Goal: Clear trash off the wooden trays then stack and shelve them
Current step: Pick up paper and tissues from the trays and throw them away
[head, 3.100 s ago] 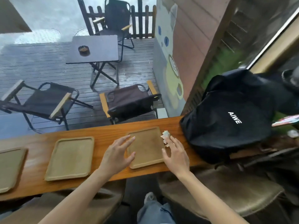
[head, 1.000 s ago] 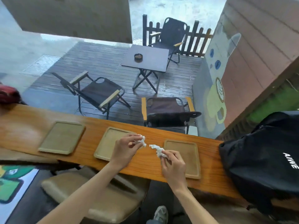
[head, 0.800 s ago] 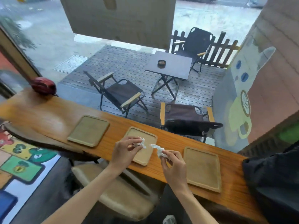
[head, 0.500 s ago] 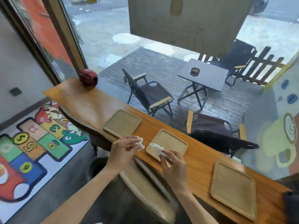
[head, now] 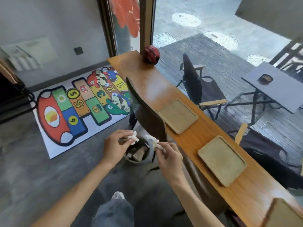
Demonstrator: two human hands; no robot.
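My left hand (head: 114, 145) pinches a crumpled white tissue (head: 133, 138). My right hand (head: 168, 157) pinches a second crumpled tissue (head: 153, 140). Both tissues hang above a round grey trash bin (head: 136, 152) on the floor, which holds paper scraps. Three bare wooden trays lie along the wooden counter (head: 188, 141) to my right: a far tray (head: 177, 115), a middle tray (head: 222, 159) and a near tray (head: 285, 213) cut off by the frame's corner.
A dark chair (head: 146, 110) stands against the counter just behind the bin. A red round object (head: 151, 54) sits at the counter's far end. A colourful hopscotch mat (head: 80, 108) covers the floor to the left. Folding chairs and a table stand outside the window.
I have turned left, away from the counter, carrying both tissues. My hands now sit over the floor bin instead of over the trays, which have shifted to my right.
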